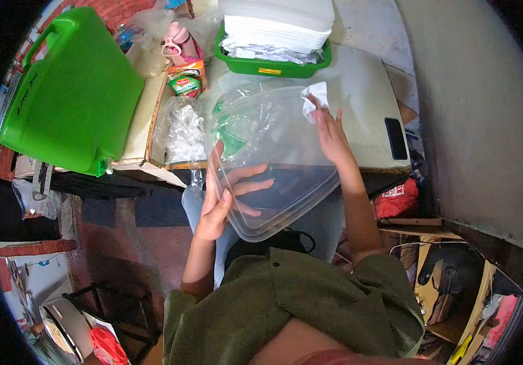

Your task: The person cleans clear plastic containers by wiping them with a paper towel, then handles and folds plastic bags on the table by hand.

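Observation:
A clear plastic lid (pixel 286 146) with a rounded rim is tilted over the table's front edge. My left hand (pixel 222 201) grips its left side, thumb on the near face and fingers spread behind, visible through the plastic. At the lid's upper right corner, my right hand (pixel 329 131) presses a white cloth or tissue (pixel 315 100) against the surface with its fingers. Green and clear plastic wrapping (pixel 231 143) shows through the lid. A clear bag of white crumpled pieces (pixel 185 131) lies to the left.
A large green jerrycan (pixel 76 97) stands at the left. Behind the lid, a green basket (pixel 267 66) holds stacked white foam containers (pixel 280 24). Food packets (pixel 185 79) and a pink bottle (pixel 179 42) are beside it. A phone (pixel 396 139) lies at the table's right.

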